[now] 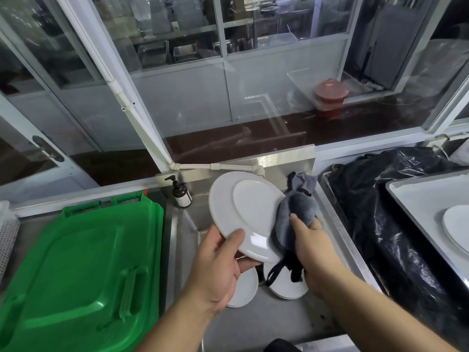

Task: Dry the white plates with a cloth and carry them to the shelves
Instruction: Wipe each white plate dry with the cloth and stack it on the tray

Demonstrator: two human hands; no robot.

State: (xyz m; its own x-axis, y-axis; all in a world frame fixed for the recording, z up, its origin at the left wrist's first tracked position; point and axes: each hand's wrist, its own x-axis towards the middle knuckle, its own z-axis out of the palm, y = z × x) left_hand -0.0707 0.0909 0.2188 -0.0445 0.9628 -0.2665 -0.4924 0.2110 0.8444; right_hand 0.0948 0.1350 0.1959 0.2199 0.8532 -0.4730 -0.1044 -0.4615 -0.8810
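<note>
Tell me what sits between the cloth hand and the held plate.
Only the cloth: the right hand presses it to the plate, which the left hand grips. No shelves in view.

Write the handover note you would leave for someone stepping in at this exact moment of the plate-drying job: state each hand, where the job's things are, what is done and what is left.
Left hand: grips the white plate by its lower rim, tilted above the sink.
Right hand: holds the grey cloth against the plate's right edge.
Other plates: two stacks lie in the sink under the hands; one more plate sits on the tray at the right.
Done: wiping of the held plate is under way.
Left: finish this plate, dry the ones in the sink, carry all to the shelves, which are not in view.
</note>
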